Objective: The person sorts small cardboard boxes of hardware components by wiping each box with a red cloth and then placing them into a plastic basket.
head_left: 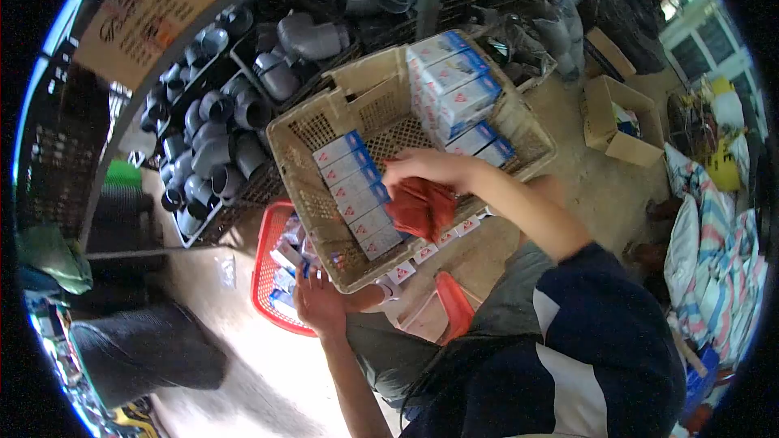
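My right hand (432,166) is closed on a crumpled red cloth (422,208), above the near part of a beige plastic crate (296,164). Inside the crate, a row of small white-and-blue boxes (350,192) runs along the left side, and a taller stack of similar boxes (454,85) fills the far right. Lower left, my left hand (321,302) reaches over a red plastic basket (261,280). Its fingers pinch a small white-and-blue box (287,256), partly hidden by the fingertips. Other small packs lie in the basket below.
Several white boxes (425,252) line the crate's near side, by a red object (454,305) between my legs. Racks of grey pipe fittings (213,146) stand behind and left. An open cardboard box (621,123) and a striped sack (704,235) are on the right.
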`<act>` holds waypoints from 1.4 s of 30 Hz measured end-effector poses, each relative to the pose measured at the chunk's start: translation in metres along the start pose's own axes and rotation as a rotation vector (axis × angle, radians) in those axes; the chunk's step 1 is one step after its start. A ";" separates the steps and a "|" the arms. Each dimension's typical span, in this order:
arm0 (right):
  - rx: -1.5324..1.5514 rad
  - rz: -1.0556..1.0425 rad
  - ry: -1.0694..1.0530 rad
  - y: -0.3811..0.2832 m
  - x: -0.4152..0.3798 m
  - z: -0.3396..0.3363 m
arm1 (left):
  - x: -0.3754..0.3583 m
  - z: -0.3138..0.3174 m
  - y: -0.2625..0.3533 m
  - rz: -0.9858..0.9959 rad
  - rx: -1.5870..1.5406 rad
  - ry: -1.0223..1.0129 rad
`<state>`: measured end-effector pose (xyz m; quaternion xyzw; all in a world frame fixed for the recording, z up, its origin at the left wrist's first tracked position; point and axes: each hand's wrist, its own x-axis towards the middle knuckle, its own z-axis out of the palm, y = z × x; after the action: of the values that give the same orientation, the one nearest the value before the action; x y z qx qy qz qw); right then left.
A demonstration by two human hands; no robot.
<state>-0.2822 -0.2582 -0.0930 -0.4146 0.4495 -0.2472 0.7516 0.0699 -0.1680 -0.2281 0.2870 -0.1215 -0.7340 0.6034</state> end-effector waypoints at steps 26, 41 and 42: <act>-0.728 -0.008 0.517 0.217 -0.055 0.040 | 0.141 0.304 -0.218 0.518 2.065 -0.710; -0.802 -0.003 0.462 0.230 -0.053 0.043 | 0.141 0.285 -0.224 0.364 1.980 -0.762; -0.810 -0.012 0.460 0.232 -0.052 0.043 | 0.141 0.281 -0.226 0.492 2.064 -0.742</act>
<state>-0.2691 -0.0783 -0.2534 -0.6117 0.6624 -0.1419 0.4086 -0.2895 -0.2951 -0.1587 0.3810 -0.8967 -0.1829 0.1319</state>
